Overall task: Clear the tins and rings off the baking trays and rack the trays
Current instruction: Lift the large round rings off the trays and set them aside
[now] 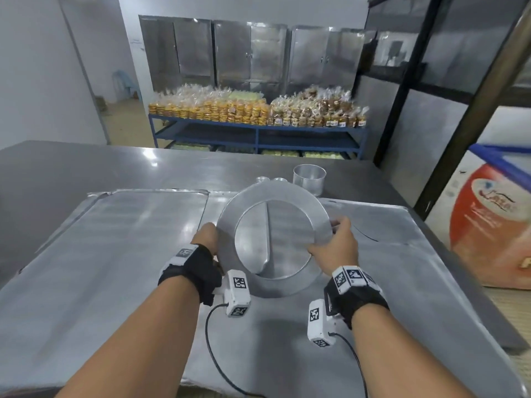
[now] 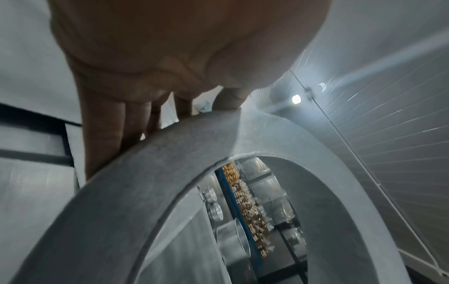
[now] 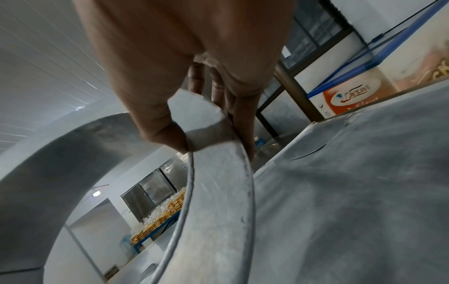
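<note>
Ring: we hold a large metal cake ring (image 1: 273,222) tilted up off the baking trays, its open middle facing us; through it we see the tray surface below.
Left hand: our left hand (image 1: 205,235) is on the ring's left outer wall; in the left wrist view the fingers (image 2: 107,130) lie fairly straight along the outside of the ring (image 2: 136,182), and the thumb is hidden, so we cannot tell how far the grip closes round the wall.
Right hand: our right hand (image 1: 334,248) pinches the ring's right rim, thumb inside the wall and fingers (image 3: 243,119) outside, seen closely in the right wrist view on the ring (image 3: 218,192).
Left tray: a flat baking tray (image 1: 120,225) lies on the counter (image 1: 71,165) to the left of the ring.
Right tray: a second baking tray (image 1: 402,254) lies under and to the right of the ring, its edge just beside the left tray.
Tall tin: a round straight-sided tin (image 1: 309,179) stands on the counter beyond the ring, to its right.
Small tins: two small fluted tins (image 1: 270,179) sit on the counter just behind the ring's top edge, partly hidden.
Shelf: far beyond the ring, a blue shelf (image 1: 258,130) carries bagged baked goods.
</note>
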